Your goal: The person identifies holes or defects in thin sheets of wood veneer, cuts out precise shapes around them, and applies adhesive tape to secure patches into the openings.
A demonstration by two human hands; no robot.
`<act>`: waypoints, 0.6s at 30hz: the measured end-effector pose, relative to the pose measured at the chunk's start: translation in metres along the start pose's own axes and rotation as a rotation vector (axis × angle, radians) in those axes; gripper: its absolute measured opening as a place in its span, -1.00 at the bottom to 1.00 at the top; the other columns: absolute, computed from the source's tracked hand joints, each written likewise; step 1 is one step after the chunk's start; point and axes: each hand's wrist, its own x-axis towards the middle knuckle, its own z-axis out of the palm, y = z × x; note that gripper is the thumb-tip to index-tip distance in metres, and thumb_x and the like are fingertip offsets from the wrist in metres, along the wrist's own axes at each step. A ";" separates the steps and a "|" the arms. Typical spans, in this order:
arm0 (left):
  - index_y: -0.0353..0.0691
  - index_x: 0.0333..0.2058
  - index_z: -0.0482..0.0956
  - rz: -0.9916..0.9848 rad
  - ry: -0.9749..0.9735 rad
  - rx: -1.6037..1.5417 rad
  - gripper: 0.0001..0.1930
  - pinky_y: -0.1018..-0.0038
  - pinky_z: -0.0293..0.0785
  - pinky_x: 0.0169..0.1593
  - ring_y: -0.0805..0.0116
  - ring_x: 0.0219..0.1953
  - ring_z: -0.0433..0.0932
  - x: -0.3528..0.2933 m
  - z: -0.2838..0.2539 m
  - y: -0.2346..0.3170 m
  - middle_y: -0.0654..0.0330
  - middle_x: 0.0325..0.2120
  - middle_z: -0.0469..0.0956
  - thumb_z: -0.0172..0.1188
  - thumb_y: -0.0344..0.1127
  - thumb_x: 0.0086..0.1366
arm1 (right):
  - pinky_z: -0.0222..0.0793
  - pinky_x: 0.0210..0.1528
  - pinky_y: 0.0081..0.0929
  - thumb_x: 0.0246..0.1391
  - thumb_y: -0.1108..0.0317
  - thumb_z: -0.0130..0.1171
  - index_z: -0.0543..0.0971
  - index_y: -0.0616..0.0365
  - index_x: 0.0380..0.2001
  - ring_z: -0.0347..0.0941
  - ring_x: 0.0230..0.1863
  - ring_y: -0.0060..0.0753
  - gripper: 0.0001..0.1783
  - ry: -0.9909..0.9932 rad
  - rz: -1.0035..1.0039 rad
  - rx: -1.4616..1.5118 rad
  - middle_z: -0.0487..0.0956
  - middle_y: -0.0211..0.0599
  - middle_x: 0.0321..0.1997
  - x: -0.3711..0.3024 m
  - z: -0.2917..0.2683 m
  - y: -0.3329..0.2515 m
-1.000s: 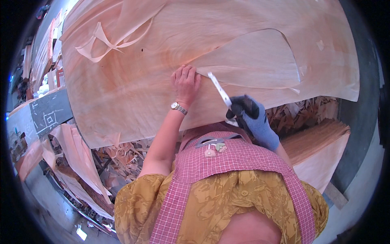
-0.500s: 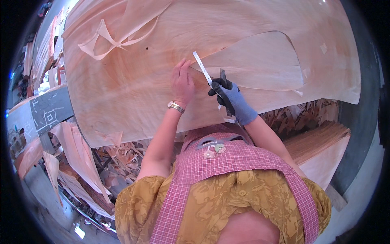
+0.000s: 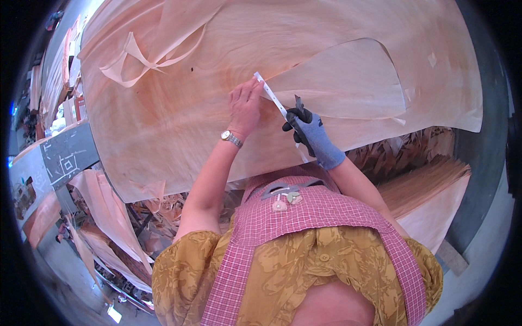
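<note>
Lying palm down on the big pale sheet of wood veneer (image 3: 179, 130), the bare left hand (image 3: 244, 111) points its fingers to the far side. Its fingers are almost straight and close together. Their tips are right by the far end of a white strip of tape with dark dots (image 3: 273, 98). I cannot tell if they press on it. The left arm comes up from the near side, with a silver watch (image 3: 231, 138) on the wrist.

The right hand (image 3: 307, 129) wears a blue and black glove. Its fingers are curled and clamped on the near part of the tape and on a dark tool (image 3: 298, 102) that pokes out to the far side. The right elbow is bent, and the forearm slants in to the left.

The tape slants over the veneer, between the two hands. Its far end is just beside the left tip of a lighter, rounded piece of veneer (image 3: 348, 73). Far to the left, a curly veneer scrap (image 3: 128, 75) lies on the sheet.
</note>
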 end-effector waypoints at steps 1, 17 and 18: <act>-0.09 -0.08 0.58 -0.044 0.028 -0.018 -0.65 0.32 0.32 0.08 0.25 0.06 0.45 -0.002 -0.001 0.002 0.30 0.04 0.54 0.13 -0.48 0.12 | 0.14 -0.63 -0.72 0.26 0.22 0.19 0.57 0.16 -0.10 0.25 -0.68 -0.73 -0.73 0.001 -0.001 0.007 0.60 -0.37 -0.45 0.001 -0.001 0.001; -0.07 -0.01 0.47 -0.167 -0.063 -0.075 -0.63 0.24 0.26 -0.02 0.16 -0.09 0.44 -0.009 0.007 0.012 0.20 -0.17 0.55 0.05 -0.50 0.18 | 0.14 -0.63 -0.72 0.26 0.21 0.19 0.57 0.18 -0.09 0.25 -0.67 -0.73 -0.72 -0.029 -0.019 -0.007 0.60 -0.35 -0.44 0.005 -0.004 -0.001; -0.08 -0.01 0.47 -0.163 -0.066 -0.069 -0.62 0.24 0.26 -0.02 0.16 -0.08 0.44 -0.008 0.007 0.012 0.20 -0.17 0.55 0.05 -0.50 0.19 | 0.14 -0.63 -0.72 0.26 0.21 0.18 0.57 0.18 -0.09 0.25 -0.67 -0.73 -0.71 -0.027 -0.015 -0.010 0.60 -0.35 -0.44 0.005 -0.004 -0.001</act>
